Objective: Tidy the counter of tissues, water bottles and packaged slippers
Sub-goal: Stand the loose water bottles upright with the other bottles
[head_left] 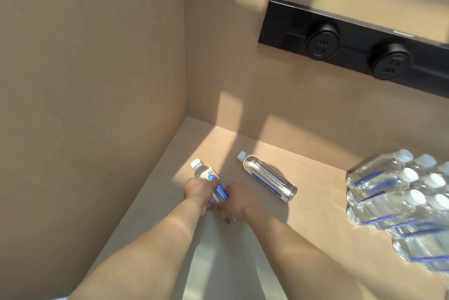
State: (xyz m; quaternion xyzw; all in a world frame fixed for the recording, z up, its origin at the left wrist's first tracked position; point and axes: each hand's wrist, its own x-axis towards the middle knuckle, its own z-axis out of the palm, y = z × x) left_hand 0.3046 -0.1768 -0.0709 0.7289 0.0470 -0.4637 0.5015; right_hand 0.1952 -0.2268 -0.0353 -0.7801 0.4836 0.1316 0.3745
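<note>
Both hands gripped one bottle (211, 183), left hand (196, 191) and right hand (239, 199) on either side, cap pointing far-left.

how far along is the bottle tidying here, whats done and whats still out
Done: a block of water bottles stands grouped in rows at the right of the counter. In hand: the left hand and right hand both grip one held bottle near the corner. Left: one loose bottle lies on its side between them. No tissues or slippers are in view.
</note>
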